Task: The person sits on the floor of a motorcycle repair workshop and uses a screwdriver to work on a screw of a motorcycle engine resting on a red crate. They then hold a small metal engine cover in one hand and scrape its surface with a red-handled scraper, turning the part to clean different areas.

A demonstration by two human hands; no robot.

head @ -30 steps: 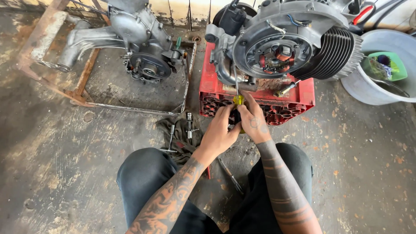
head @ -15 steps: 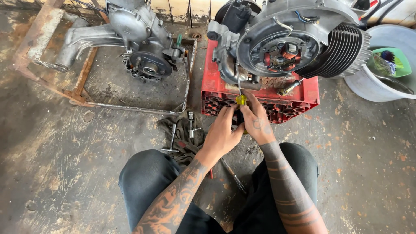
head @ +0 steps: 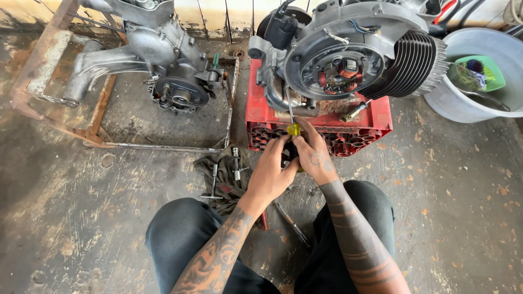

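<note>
Hands sit a little lower and closer to the knees than half a second ago, and the engine and crate have slid slightly toward the upper edge of view; the grip itself has not changed. The left hand [head: 272, 171] and right hand [head: 313, 155] press together, both closed around the screwdriver [head: 293, 129], whose yellow handle top pokes out between the fingertips. Its thin steel shaft runs up and slightly left to the lower left edge of the grey engine [head: 348, 60]. That engine rests on a red plastic crate [head: 376, 117], its round open side showing copper coils, cooling fins to the right. Just left of the left hand, sockets and wrenches lie on a dark rag [head: 220, 174].
</note>
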